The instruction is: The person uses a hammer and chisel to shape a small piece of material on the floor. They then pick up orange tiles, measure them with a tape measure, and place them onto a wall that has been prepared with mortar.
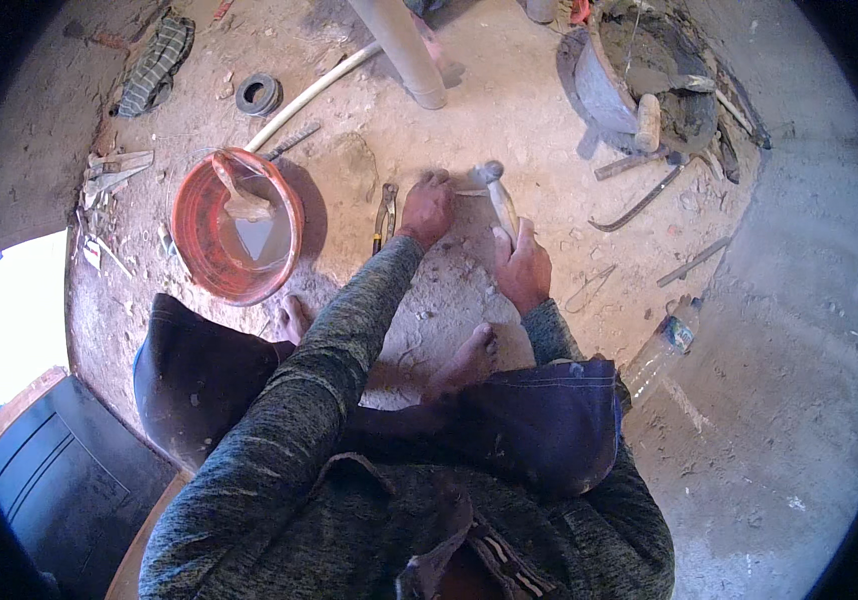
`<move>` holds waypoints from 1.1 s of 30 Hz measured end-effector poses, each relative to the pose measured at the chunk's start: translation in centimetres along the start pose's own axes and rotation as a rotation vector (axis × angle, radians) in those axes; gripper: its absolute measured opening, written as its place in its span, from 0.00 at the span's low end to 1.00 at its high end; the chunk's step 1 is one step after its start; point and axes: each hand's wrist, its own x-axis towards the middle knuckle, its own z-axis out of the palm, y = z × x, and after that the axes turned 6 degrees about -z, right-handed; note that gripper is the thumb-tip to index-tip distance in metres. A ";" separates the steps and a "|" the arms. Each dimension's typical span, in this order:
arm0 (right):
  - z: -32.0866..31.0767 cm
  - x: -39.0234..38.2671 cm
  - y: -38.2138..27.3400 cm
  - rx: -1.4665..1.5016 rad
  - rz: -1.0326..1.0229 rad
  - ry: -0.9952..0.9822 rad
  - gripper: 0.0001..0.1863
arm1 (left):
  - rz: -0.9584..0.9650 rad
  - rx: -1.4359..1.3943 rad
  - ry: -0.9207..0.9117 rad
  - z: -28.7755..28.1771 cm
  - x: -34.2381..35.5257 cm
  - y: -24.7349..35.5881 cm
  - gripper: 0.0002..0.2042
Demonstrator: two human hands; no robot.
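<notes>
From the head camera, the person squats barefoot on a dusty floor (509, 110). The right hand (523, 268) has its grip closed tight around the wooden handle of a hammer (498, 196). The hammer's metal head sits at the top end, at about 12 o'clock from that hand. The left hand (427, 208) is pressed down on the floor, fingers pinching a small thin thing (470, 192) just beside the hammer head. It looks like a nail or short pin, but it is too small to be sure.

To do this step well, I think the left fingers should hold the small thing steady and stay low and off to the side. The hammer should come down in short, light taps, straight onto it.

A pair of pliers (385, 215) lies close by, at 9 o'clock from the left hand. A red bucket (236, 228) with water and a trowel stands farther out at 9 o'clock. A bent metal bar (642, 203) lies at 2 o'clock from the right hand, well apart. A grey pipe (401, 45) stands at 12 o'clock. The bare feet (465, 362) are near, at 6 o'clock. The most open room for swinging is up and to the right.
</notes>
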 end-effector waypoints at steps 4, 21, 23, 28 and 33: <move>0.0 -0.9 -0.8 0.057 -0.063 0.099 0.26 | -0.036 -0.019 -0.039 -1.1 -0.2 0.3 0.09; 2.4 -1.3 3.3 -0.102 0.017 -0.064 0.21 | -0.097 -0.039 -0.073 -0.1 0.9 0.7 0.10; 1.2 0.7 2.7 -0.050 -0.013 -0.076 0.21 | -0.031 -0.058 0.040 0.8 0.5 -0.5 0.10; -0.5 -0.3 -0.2 0.121 -0.031 0.149 0.22 | -0.133 -0.056 -0.036 -0.7 0.6 0.7 0.09; 3.4 -2.0 4.8 -0.045 0.058 -0.079 0.22 | -0.153 0.014 -0.139 -0.7 1.1 1.5 0.08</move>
